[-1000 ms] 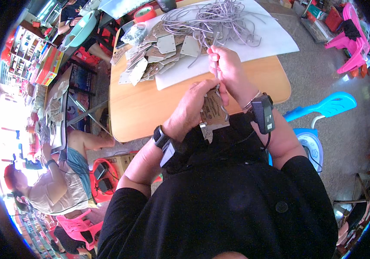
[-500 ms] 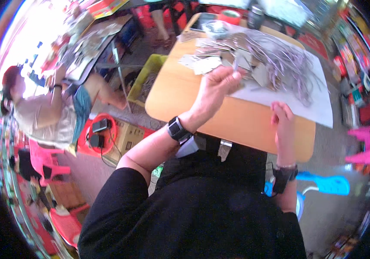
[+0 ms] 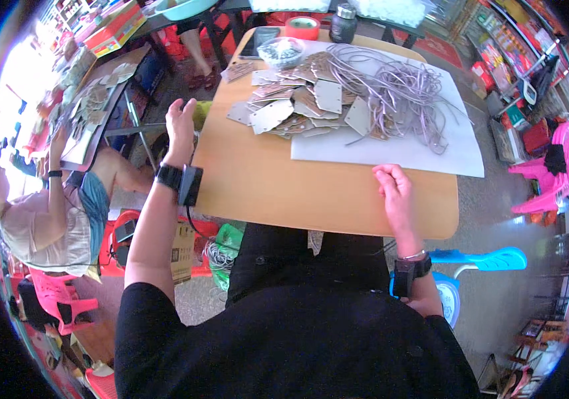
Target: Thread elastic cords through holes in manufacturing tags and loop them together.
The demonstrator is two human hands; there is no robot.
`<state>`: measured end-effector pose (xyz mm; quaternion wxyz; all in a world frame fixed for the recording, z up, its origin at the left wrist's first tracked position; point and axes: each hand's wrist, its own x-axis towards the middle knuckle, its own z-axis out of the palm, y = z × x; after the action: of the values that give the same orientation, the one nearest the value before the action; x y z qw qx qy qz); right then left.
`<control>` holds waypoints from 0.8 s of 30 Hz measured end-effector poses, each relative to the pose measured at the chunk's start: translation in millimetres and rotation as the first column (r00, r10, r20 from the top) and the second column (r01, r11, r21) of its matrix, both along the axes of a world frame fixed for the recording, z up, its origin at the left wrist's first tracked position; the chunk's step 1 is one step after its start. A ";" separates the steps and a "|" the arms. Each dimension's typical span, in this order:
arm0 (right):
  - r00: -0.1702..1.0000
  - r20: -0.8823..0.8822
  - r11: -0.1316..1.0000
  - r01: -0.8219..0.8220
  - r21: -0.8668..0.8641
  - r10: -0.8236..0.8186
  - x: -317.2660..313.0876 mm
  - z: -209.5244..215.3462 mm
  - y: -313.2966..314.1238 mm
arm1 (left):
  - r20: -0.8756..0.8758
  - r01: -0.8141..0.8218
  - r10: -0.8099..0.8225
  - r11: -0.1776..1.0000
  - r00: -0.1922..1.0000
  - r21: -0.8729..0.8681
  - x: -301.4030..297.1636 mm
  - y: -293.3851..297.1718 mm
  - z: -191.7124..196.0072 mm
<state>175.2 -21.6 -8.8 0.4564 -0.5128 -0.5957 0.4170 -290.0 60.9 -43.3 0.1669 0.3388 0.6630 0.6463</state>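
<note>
My left hand point(image 3: 180, 130) is out past the table's left edge, its fingers raised and apart, with nothing seen in it. Just behind it shows part of a yellow bin point(image 3: 200, 114). Over the front right of the wooden table point(image 3: 264, 179), my right hand point(image 3: 396, 193) is closed with its fingers curled together; whatever they may hold is hidden. Beyond the hands lies a heap of grey and brown cardboard tags point(image 3: 272, 114) with small holes. Beside it, a tangle of purplish-grey cords point(image 3: 401, 86) spreads over a white sheet point(image 3: 460, 146).
At the table's back stand a clear bowl of small pieces point(image 3: 281, 53), a red ring-shaped roll point(image 3: 302, 28) and a dark jar point(image 3: 343, 25). Another person point(image 3: 52, 219) sits left at a second table. A blue plastic piece point(image 3: 490, 258) and pink chair point(image 3: 554, 173) are right.
My left hand has swung from the tag heap leftward past the table edge, and its fingers have parted. My right hand stays closed near the front right. The view has shifted.
</note>
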 end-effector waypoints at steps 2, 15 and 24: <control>0.999 0.039 1.000 -0.002 -0.010 0.003 -3.3 0.1 1.2 | -0.113 0.175 -0.179 0.983 0.977 -0.048 24.1 -4.3 6.1; 0.981 0.191 0.990 -0.070 0.120 0.046 -1.0 5.2 -4.8 | -0.937 0.486 -0.217 0.872 0.272 -0.061 237.2 7.8 84.3; 0.980 0.189 0.978 -0.096 0.185 0.061 1.8 12.3 -12.7 | -0.801 0.499 -0.412 0.850 0.435 -0.166 240.1 8.2 75.0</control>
<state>177.0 -34.2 3.5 0.4307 -0.4781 -0.6925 0.3261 -49.9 69.2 31.7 -0.0050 0.7693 0.5150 0.3779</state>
